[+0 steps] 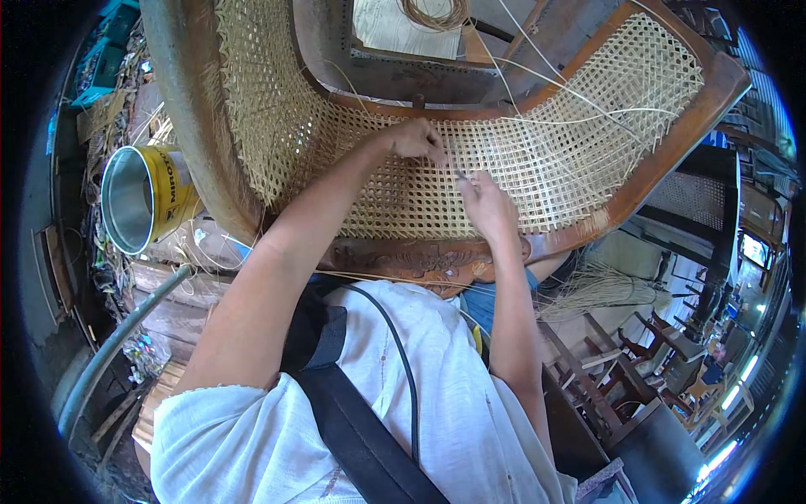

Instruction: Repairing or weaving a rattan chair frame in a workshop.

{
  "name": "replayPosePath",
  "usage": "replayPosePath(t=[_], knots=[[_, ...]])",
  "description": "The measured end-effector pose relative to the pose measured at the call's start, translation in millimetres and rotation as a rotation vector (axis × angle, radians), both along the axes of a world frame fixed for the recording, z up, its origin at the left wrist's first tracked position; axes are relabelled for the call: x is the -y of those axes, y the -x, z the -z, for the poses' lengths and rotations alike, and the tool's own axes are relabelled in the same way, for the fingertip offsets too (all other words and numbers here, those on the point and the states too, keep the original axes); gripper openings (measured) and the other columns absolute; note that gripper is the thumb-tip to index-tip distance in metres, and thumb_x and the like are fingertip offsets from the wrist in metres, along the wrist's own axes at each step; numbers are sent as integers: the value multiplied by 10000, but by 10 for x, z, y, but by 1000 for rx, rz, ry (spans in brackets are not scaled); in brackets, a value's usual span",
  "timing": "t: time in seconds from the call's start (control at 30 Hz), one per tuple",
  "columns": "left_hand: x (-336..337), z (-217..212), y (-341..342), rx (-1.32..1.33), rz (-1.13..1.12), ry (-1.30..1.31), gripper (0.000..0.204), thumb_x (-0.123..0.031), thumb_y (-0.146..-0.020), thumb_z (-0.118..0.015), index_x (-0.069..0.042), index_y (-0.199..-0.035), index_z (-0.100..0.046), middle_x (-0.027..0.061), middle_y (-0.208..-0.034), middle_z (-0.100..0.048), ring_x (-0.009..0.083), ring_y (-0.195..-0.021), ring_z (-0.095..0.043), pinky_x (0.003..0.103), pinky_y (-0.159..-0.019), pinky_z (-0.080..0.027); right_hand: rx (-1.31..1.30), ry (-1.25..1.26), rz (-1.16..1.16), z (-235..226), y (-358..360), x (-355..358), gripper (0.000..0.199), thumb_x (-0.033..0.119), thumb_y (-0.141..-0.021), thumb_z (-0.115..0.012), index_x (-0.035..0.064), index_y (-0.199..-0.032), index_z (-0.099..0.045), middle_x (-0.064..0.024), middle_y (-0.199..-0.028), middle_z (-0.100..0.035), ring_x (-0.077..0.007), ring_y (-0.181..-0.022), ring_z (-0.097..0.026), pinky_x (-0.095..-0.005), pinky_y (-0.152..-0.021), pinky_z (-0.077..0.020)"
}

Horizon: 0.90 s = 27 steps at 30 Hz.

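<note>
A curved wooden chair back (621, 197) with a woven cane panel (403, 202) in its frame lies across in front of me. My left hand (417, 141) is over the upper middle of the weave, its fingers pinched together. What they hold, if anything, is too small to make out. Just below and to the right, my right hand (489, 204) grips a small dark metal tool (460, 175), its tip pointing up toward the left fingers. The tool's kind is not clear. Loose pale cane strands (579, 91) arc over the right part of the panel.
On the left an open yellow metal can (175, 189) lies tilted near a bent metal pipe (126, 349). A coil of cane (437, 10) sits beyond the frame. To the right are a bundle of cane strands (609, 290) and several dark wooden chair frames (663, 344).
</note>
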<state>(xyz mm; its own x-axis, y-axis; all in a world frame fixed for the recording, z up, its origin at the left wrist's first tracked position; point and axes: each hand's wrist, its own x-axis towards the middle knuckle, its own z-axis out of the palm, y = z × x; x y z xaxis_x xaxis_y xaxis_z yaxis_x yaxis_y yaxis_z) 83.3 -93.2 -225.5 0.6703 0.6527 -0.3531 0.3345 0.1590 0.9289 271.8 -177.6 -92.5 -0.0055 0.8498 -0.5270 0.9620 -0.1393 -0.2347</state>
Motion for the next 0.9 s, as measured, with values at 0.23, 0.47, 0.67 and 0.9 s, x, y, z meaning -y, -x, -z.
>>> replayPosePath(t=[0.23,0.47,0.67,0.9], knots=[[-11,152,32,-98,18,-97,245,-264,-812,-757,-29,-876,-727,82,-847,-716,154,-764,-636,329,-752,-504,88,15,-140,98,183,26,212,263,-850,-619,106,-923,-742,-194,-865,-702,-361,-808,-684,-456,-764,-527],[-50,165,17,-146,38,-135,222,-233,-820,-742,-30,-906,-722,96,-824,-704,172,-756,-636,343,-731,-513,36,-57,-57,247,277,98,203,210,-846,-623,45,-887,-734,-217,-825,-690,-372,-822,-679,-457,-772,-526],[-32,-6,-75,-190,180,-101,243,-256,-800,-760,-67,-950,-733,86,-907,-713,200,-832,-645,353,-772,-507,-161,80,75,381,29,60,251,281,-848,-643,166,-1045,-747,-172,-871,-709,-366,-814,-680,-441,-775,-529],[40,-281,-50,-330,237,-29,261,-171,-736,-779,-99,-984,-737,89,-942,-719,210,-867,-660,367,-778,-520,-64,97,161,70,152,21,367,391,-774,-742,28,-787,-688,-166,-713,-671,-310,-719,-672,-411,-684,-505]])
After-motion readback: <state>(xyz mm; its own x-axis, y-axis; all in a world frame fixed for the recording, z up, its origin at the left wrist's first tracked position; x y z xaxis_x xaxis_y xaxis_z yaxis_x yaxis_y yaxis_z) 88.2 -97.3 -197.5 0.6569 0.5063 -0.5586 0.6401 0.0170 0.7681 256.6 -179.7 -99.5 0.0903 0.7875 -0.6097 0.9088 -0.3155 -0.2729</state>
